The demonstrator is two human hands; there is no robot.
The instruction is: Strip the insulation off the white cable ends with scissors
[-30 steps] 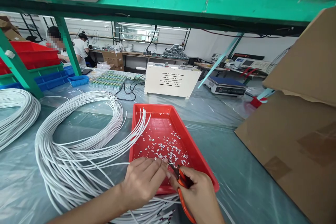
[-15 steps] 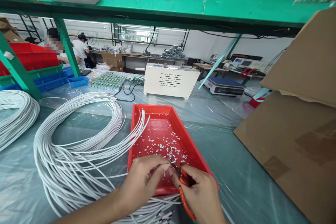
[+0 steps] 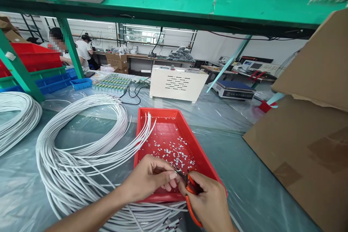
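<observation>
My left hand [image 3: 152, 177] is closed in a pinch over the near end of the red tray [image 3: 199, 152]. A white cable [image 3: 108, 185] runs towards it from the left; the end between the fingertips is mostly hidden. My right hand [image 3: 210, 197] is wrapped round orange-handled wire cutters [image 3: 192, 188], whose dark jaws point up and left, close to the left fingertips. Small white and silvery scraps [image 3: 178, 154] are scattered over the tray floor. A bundle of white cables [image 3: 54, 166] lies coiled at the left, several ends resting over the tray's far left rim.
Another cable coil [image 3: 19, 123] lies at far left. Behind the tray stand a cream metal box [image 3: 176, 84], circuit boards [image 3: 112, 83] and a scale [image 3: 233, 90]. Cardboard [image 3: 304, 145] rises at the right. A green shelf beam [image 3: 163, 3] crosses above. Two people sit in the background.
My left hand has turned slightly, its lower fingers now showing beneath the thumb. My right hand and the cutters stay almost where they were. The view has shifted a little.
</observation>
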